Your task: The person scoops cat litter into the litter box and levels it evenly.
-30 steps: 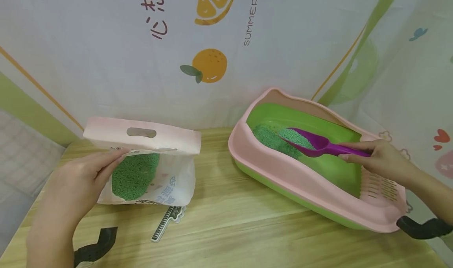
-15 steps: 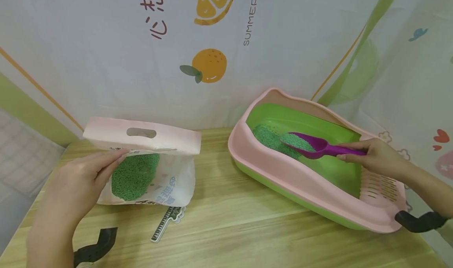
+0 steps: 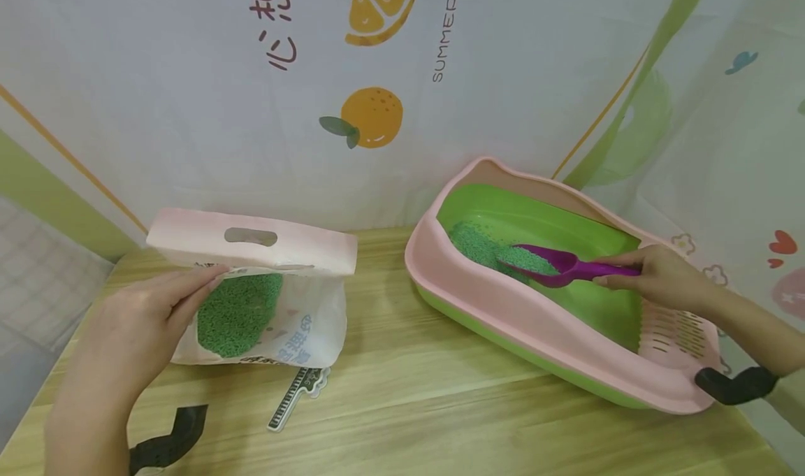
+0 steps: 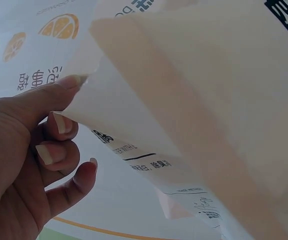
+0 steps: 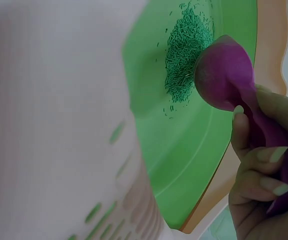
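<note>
My right hand (image 3: 650, 273) grips the handle of a purple scoop (image 3: 569, 266), fingers curled round it in the right wrist view. Green pellet litter (image 3: 528, 259) fills the scoop, which is held over the inside of a pink-rimmed green litter box (image 3: 566, 336). Beneath the scoop's tip lies a heap of the same pellets (image 5: 186, 55) on the box floor. At the left, my left hand (image 3: 151, 315) pinches the opened edge of a white litter bag (image 3: 321, 322) between thumb and forefinger. Green pellets (image 3: 239, 315) show inside the bag.
A pink top flap with a handle slot (image 3: 251, 235) folds back from the bag. On the wooden table (image 3: 390, 413) a small black-and-white keyboard-patterned clip (image 3: 295, 399) lies by the bag. A printed curtain (image 3: 251, 147) hangs right behind everything. Slots pierce the box's near-right step (image 3: 679, 333).
My right hand has moved slightly left and down with the loaded scoop, bringing it lower over the heap in the box. The left hand and bag stay put.
</note>
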The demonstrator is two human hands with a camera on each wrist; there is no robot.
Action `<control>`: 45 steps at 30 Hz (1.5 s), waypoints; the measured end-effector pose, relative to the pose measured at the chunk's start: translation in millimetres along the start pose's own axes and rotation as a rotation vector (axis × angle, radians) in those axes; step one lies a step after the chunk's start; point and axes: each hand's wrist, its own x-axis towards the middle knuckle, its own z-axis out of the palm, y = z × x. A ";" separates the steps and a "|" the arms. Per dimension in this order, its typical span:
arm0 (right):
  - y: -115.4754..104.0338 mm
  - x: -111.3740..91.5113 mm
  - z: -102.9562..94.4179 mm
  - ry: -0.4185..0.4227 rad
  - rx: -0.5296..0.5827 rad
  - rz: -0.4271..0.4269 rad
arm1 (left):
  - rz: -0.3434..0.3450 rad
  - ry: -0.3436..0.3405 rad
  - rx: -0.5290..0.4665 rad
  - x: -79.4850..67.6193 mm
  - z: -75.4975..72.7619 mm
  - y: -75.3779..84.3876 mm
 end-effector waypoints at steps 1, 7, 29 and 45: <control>0.7 0.6 0.5 -0.001 -0.002 -0.006 | -0.002 -0.001 0.001 0.0 -0.1 0.2; 1.7 3.0 1.7 -0.035 -0.019 0.016 | -0.009 -0.007 0.000 -0.3 -0.6 1.5; -11.1 25.5 -16.4 -0.169 -0.069 0.013 | -0.004 -0.008 -0.010 -1.5 0.2 0.8; -35.2 47.8 -33.4 -0.272 -0.138 -0.020 | 0.010 0.001 -0.012 -0.1 0.4 0.7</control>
